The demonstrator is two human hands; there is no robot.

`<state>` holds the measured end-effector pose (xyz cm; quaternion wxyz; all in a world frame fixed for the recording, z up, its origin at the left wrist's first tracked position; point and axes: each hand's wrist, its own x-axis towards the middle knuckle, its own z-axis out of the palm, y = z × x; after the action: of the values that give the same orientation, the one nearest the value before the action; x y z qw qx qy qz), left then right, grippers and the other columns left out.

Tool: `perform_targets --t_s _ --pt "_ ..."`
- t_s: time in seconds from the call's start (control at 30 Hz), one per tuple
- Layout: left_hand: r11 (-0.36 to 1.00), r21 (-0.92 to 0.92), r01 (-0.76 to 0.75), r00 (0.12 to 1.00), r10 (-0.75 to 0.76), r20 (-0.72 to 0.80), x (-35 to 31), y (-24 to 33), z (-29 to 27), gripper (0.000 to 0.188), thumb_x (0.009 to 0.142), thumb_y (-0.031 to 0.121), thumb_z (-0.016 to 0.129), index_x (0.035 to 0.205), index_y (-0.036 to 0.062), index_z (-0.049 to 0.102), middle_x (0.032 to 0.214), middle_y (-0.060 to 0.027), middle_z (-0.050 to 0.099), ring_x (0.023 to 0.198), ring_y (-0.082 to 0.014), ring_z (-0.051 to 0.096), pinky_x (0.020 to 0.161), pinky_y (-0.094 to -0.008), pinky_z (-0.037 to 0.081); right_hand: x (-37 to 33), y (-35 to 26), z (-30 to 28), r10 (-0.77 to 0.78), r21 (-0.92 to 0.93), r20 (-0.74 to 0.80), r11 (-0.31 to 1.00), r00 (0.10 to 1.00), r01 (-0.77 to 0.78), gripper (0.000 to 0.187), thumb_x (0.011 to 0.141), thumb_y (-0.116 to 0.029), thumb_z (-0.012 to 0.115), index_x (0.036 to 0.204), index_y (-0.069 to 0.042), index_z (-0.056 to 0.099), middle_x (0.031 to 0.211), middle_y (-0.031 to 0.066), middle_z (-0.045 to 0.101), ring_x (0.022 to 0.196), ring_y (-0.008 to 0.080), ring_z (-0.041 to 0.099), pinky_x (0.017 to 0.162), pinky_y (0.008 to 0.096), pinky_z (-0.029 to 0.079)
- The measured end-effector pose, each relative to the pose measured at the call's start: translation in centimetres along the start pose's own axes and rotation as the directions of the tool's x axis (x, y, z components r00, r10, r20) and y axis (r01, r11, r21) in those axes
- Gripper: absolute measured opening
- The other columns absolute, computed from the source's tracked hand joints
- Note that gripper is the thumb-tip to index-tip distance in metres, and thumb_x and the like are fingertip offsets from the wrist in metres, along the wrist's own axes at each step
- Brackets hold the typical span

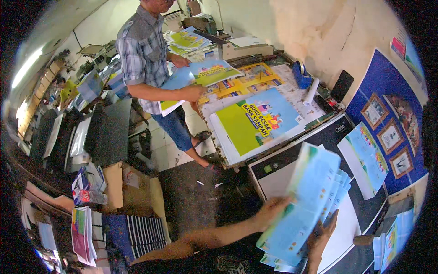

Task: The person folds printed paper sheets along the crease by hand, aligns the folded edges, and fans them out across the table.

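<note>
In front of me I hold a fanned stack of light-blue printed sheets, tilted, their edges out of line with one another. My left hand is blurred and grips the left edge of the front sheet. From the right and below, my right hand is closed around the stack, its fingers partly hidden behind the paper. Beyond the stack lies a black board with white paper on it. Past it, a large blue and green printed cover sheet tops a pile on the table.
Across the table a person in a plaid shirt handles similar sheets. A blue tape dispenser stands near the wall. More prints lie at right. At lower left are a cardboard box and a row of dark-blue bound books.
</note>
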<state>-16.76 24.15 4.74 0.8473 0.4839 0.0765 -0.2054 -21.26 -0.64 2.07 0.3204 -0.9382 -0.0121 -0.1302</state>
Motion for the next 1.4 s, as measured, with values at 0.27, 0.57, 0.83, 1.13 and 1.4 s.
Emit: perform_targets --t_s 0.27,0.57,0.83,1.13,1.4 --pt "0.984 0.175 0.034 0.974 -0.072 0.214 1.0 -3.8 3.8 0.045 0.103 0.047 0.052 0.11 0.0077 0.073 0.089 -0.0019 0.069 0.082 -0.0116 0.063 0.078 -0.0294 0.052 -0.7 1.3 -1.2 0.416 0.773 0.387 0.34 0.823 -0.536 0.077 0.1 -0.046 0.051 0.154 0.003 0.027 0.148 0.0221 0.044 0.135 0.032 0.045 0.113 0.042 0.034" --pt "0.971 0.216 -0.101 0.991 0.079 0.111 0.9 -4.4 2.3 0.051 0.103 0.049 0.05 0.112 0.0029 0.071 0.086 -0.004 0.067 0.076 -0.0094 0.061 0.069 -0.0252 0.051 1.7 -5.9 -1.1 0.253 0.636 0.161 0.712 0.954 -0.296 0.059 0.099 -0.02 0.06 0.146 0.009 0.041 0.13 0.0184 0.061 0.117 0.0222 0.058 0.104 0.0345 0.042" --pt "0.985 -0.095 0.147 0.976 -0.129 0.174 1.2 -4.9 1.9 0.05 0.101 0.053 0.052 0.101 0.0077 0.075 0.086 -0.0013 0.07 0.075 -0.0114 0.064 0.069 -0.0296 0.053 1.5 -4.5 -1.5 0.271 0.626 0.217 0.699 0.938 -0.347 0.065 0.098 -0.02 0.06 0.151 0.008 0.032 0.135 0.0179 0.059 0.12 0.0221 0.056 0.105 0.0337 0.04" --pt "0.997 -0.028 0.068 0.991 -0.064 0.116 0.4 -3.7 1.5 0.05 0.105 0.045 0.049 0.106 -0.0009 0.069 0.087 -0.001 0.069 0.077 -0.0068 0.062 0.069 -0.026 0.053 1.0 -3.7 -1.1 0.236 0.473 0.081 0.846 0.968 -0.246 0.063 0.096 -0.021 0.064 0.147 0.009 0.04 0.146 0.0216 0.049 0.129 0.0244 0.051 0.109 0.0368 0.037" --pt "0.999 -0.001 0.047 0.994 -0.046 -0.102 -1.1 -0.1 -2.9 0.043 0.103 0.044 0.054 0.103 0.0043 0.072 0.089 0.0009 0.07 0.074 -0.0069 0.063 0.068 -0.0261 0.053 0.7 -2.7 -0.9 0.166 0.249 -0.009 0.956 0.986 -0.158 0.07 0.089 -0.023 0.071 0.146 0.005 0.041 0.158 0.0254 0.03 0.144 0.036 0.032 0.117 0.0468 0.024"
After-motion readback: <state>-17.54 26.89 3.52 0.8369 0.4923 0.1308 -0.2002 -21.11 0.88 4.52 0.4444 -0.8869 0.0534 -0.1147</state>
